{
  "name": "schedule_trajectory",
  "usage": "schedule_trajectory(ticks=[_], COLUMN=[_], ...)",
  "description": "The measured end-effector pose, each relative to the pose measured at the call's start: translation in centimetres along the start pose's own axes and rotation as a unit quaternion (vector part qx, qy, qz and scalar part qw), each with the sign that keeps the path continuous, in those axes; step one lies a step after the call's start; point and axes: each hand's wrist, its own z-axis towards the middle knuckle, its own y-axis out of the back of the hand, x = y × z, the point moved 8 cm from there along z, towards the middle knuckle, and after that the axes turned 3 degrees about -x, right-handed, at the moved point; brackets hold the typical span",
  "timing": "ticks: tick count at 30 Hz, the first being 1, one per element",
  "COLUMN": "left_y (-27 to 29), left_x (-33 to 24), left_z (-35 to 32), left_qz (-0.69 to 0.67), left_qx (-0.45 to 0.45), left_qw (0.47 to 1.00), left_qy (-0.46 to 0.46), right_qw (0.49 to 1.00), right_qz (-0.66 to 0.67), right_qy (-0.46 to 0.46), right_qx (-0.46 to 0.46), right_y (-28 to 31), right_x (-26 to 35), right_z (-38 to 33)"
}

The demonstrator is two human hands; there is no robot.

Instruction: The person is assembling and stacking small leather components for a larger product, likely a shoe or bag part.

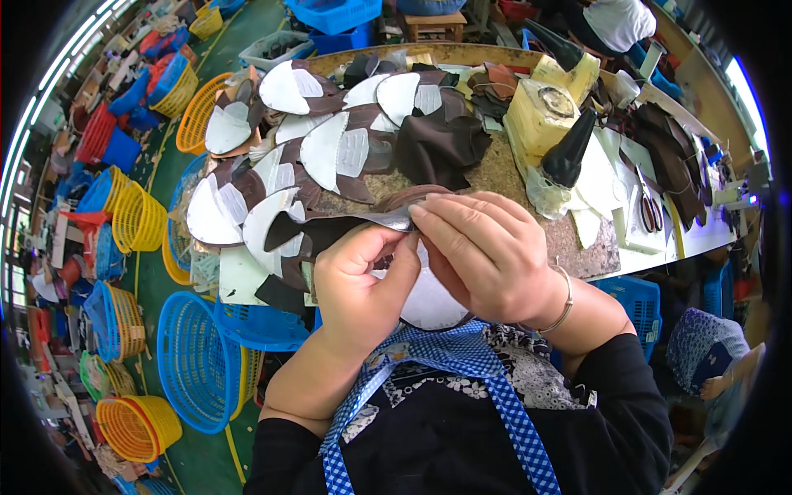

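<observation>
Speckled stone-like worktop (511, 177) is heaped with curved brown leather pieces (330, 148) backed in white; just before it, one such shoe piece (346, 224) is pinched by left hand (363, 289) and right hand (487, 252).

A shoe-making workshop: cut leather shoe uppers (330, 148) heap the worktop (511, 177) at centre, glue bottles (540, 115) upper right, plastic baskets (198, 359) crowd the floor at left.

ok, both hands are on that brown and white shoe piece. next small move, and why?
Probably press the white lining down along the brown shoe piece, working outward. Left hand pinches the edge with its thumb up, right hand lays its fingers flat across the seam, and both meet at one spot, so the rest likely needs smoothing.
</observation>
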Motion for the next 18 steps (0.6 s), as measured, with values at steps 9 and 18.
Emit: schedule_trajectory(ticks=[9,18], left_y=[-1.3,-2.2], left_x=[0.5,-1.6], left_z=[1.0,1.1], left_qz=[-0.167,0.187], left_qx=[0.006,0.043], left_qw=[0.986,0.958], left_qy=[0.005,-0.211], right_qw=[0.944,0.889], right_qz=[0.233,0.246], right_qy=[-0.229,-0.386], right_qx=[0.048,-0.015], right_y=[-1.3,-2.5], right_x=[-3.2,-8.2], right_z=[-1.2,-4.5])
